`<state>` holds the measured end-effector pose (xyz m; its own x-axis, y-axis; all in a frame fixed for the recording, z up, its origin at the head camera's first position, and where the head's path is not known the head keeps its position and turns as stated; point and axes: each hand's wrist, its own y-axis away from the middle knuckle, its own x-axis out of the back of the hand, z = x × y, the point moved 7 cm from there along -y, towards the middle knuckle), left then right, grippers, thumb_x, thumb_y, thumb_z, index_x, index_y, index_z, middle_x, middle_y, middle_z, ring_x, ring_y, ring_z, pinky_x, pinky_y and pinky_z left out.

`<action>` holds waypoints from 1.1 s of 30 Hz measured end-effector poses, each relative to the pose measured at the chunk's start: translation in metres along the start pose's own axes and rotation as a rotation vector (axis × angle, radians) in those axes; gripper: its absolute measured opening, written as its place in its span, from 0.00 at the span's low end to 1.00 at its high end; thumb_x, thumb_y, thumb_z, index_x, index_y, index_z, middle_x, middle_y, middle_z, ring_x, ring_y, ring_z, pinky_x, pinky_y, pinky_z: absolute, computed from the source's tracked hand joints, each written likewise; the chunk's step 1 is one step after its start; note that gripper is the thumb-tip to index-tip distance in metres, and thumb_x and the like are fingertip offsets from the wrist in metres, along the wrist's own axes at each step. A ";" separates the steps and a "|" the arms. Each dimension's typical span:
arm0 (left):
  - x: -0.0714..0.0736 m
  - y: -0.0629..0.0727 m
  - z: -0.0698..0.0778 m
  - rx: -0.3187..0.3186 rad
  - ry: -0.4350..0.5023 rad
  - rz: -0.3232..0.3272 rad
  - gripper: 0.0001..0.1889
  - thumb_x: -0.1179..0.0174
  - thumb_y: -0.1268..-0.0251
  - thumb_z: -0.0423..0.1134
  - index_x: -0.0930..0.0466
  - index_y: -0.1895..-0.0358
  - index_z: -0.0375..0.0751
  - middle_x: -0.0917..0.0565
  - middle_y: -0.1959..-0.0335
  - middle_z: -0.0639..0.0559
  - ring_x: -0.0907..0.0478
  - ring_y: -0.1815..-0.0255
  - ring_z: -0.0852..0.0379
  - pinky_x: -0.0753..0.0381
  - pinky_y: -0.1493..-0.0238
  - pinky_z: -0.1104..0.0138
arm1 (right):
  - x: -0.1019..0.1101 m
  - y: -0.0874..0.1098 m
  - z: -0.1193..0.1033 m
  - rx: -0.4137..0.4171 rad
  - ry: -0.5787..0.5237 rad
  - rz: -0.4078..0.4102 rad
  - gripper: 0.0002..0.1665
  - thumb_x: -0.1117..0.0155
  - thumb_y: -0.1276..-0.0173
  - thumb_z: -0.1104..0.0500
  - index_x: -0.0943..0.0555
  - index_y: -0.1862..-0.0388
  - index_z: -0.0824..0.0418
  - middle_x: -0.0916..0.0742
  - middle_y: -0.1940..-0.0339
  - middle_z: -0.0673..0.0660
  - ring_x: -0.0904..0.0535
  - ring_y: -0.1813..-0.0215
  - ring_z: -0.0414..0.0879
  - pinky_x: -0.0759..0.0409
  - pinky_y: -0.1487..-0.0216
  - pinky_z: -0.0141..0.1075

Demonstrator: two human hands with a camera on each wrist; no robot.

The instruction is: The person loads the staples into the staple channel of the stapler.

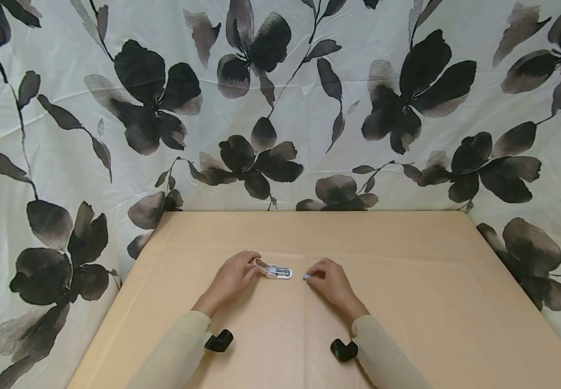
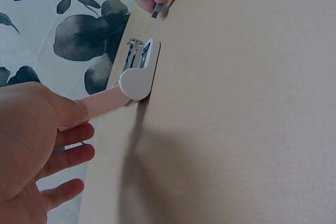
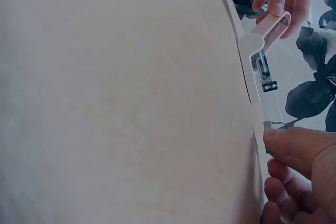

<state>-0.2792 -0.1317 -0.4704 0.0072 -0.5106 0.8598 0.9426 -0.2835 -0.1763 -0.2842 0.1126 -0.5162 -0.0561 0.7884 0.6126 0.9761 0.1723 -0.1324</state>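
Note:
My left hand (image 1: pixel 234 275) pinches the pink cover of a small pink-and-white stapler (image 2: pixel 137 83) between thumb and fingers. The stapler is opened up, its cover swung back and the metal staple channel (image 2: pixel 132 56) exposed. Its white base lies low over the table, pointing toward the other hand. Across a short gap, my right hand (image 1: pixel 331 282) holds a little grey strip of staples (image 3: pixel 268 125) between thumb and forefinger. One end of the strip sticks out past the fingertips; the rest is covered by them. In the right wrist view the other fingers are curled beneath.
Both hands work over a light tan tabletop (image 1: pixel 309 232). Behind it hangs a white cloth (image 1: pixel 319 162) printed with dark flowers, which also shows along both sides. A black wrist camera (image 1: pixel 219 341) sits by the left cuff, and another black camera (image 1: pixel 344 350) by the right.

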 end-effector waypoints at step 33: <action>0.000 0.000 -0.002 0.019 0.037 -0.007 0.16 0.33 0.31 0.35 0.18 0.43 0.38 0.14 0.46 0.45 0.16 0.44 0.47 0.18 0.40 0.50 | 0.002 -0.005 -0.011 0.013 -0.029 0.028 0.04 0.22 0.40 0.64 0.09 0.66 0.57 0.15 0.65 0.50 0.24 0.63 0.41 0.25 0.59 0.30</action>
<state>-0.2800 -0.1334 -0.4720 -0.0113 -0.5383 0.8427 0.9487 -0.2720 -0.1611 -0.2867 0.1066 -0.5060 -0.0350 0.8099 0.5856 0.9745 0.1577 -0.1598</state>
